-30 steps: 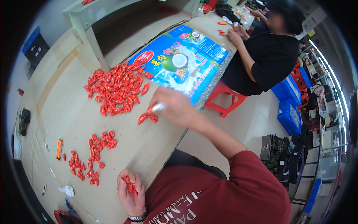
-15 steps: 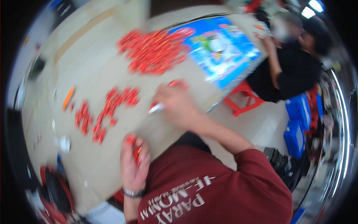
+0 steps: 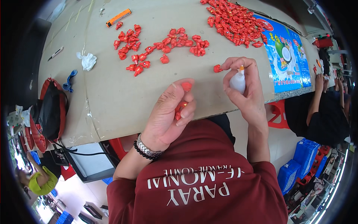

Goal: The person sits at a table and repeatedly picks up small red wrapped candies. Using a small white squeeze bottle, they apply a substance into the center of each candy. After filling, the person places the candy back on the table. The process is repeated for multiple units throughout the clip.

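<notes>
Along the table's (image 3: 112,108) near edge, left hand (image 3: 169,112) curls around small red pieces (image 3: 180,108), bare cardboard stretches leftward, right hand (image 3: 244,87) pinches a white squeeze bottle (image 3: 238,81) beside one loose red piece (image 3: 217,68), scattered red pieces (image 3: 164,44) mid-table, bigger heap (image 3: 235,20) at the far edge.

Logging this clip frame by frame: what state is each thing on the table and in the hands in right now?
left hand: closed on small red pieces, one at the fingertips
right hand: gripping a small white squeeze bottle, orange tip up
single red piece: lying loose by the right fingers
sorted red pieces: spread flat
red pile: heaped
orange marker: lying capped
</notes>
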`<control>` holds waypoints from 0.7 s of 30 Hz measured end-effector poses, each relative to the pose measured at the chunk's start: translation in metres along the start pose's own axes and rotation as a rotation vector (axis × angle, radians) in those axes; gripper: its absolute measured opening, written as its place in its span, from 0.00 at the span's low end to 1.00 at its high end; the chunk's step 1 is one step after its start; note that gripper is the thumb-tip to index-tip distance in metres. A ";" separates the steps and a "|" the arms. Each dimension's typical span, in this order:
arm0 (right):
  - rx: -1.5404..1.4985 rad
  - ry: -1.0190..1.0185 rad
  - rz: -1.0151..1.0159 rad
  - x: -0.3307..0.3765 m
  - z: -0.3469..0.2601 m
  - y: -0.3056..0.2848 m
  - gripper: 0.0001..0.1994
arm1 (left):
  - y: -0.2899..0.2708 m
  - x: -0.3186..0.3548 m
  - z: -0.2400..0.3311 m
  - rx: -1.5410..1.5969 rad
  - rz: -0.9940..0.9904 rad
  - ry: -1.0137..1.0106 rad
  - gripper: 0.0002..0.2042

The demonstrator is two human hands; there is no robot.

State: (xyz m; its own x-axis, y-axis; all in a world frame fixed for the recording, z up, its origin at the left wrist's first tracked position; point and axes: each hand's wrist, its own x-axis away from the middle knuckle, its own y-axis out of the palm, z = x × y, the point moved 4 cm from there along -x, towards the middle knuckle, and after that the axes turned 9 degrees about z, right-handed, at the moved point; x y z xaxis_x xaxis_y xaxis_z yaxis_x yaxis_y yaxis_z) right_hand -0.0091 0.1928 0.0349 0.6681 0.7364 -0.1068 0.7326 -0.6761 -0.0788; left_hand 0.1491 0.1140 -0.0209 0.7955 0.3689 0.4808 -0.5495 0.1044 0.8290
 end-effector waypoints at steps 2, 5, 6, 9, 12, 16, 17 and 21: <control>0.012 -0.026 -0.012 0.004 0.000 0.001 0.18 | 0.001 -0.001 0.001 -0.041 -0.027 0.023 0.19; 0.184 -0.171 -0.041 0.004 -0.008 -0.002 0.16 | 0.001 0.000 0.002 -0.018 -0.028 0.024 0.18; 0.245 -0.219 -0.049 0.004 -0.011 -0.003 0.16 | 0.000 0.001 0.003 0.004 -0.024 0.018 0.17; 0.355 -0.303 -0.052 0.006 -0.020 -0.004 0.17 | -0.002 0.002 0.004 0.037 -0.028 0.017 0.16; 0.220 -0.275 0.005 0.012 -0.020 -0.005 0.18 | 0.000 0.002 0.004 0.032 -0.061 0.035 0.14; -0.050 -0.297 0.038 0.017 -0.012 -0.008 0.18 | 0.001 0.001 0.003 0.075 -0.077 0.017 0.14; -0.098 -0.318 0.027 0.017 -0.011 -0.009 0.18 | 0.001 0.001 0.003 0.084 -0.077 0.011 0.14; -0.284 -0.232 0.068 0.012 -0.003 -0.008 0.17 | 0.000 0.001 0.005 0.065 -0.044 0.001 0.14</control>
State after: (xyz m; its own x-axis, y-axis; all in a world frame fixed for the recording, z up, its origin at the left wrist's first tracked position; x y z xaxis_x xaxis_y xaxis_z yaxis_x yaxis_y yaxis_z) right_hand -0.0066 0.2070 0.0369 0.6932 0.6423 -0.3270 0.7161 -0.6655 0.2107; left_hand 0.1511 0.1101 -0.0191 0.8182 0.3661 0.4433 -0.4961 0.0600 0.8662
